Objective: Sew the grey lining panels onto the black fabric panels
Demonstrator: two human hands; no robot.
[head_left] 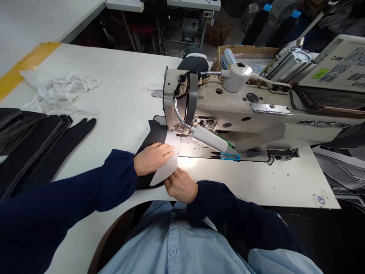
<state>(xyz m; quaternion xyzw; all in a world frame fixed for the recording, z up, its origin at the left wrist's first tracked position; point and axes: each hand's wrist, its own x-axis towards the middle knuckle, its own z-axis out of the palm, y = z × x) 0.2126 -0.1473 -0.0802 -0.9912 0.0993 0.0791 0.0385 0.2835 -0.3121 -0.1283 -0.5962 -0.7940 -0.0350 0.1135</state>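
Note:
A light grey fabric piece [168, 167] lies over a black fabric piece [154, 133], its upper end under the needle area of the sewing machine [211, 99]. My left hand [152, 156] rests flat on both layers, fingers stretched toward the machine. At the lower right edge of the grey piece, my right hand [181, 185] pinches the fabric edge between curled fingers. The machine's lamp [209, 139] lights the bed just right of the cloth. Blue thread snips [229, 156] lie on the machine bed.
Stacked black fabric pieces [31, 148] lie on the left of the white table [119, 91], with tangled white thread [68, 89] behind them. A cardboard box [248, 51] stands behind the machine. The control panel [336, 68] is at the upper right.

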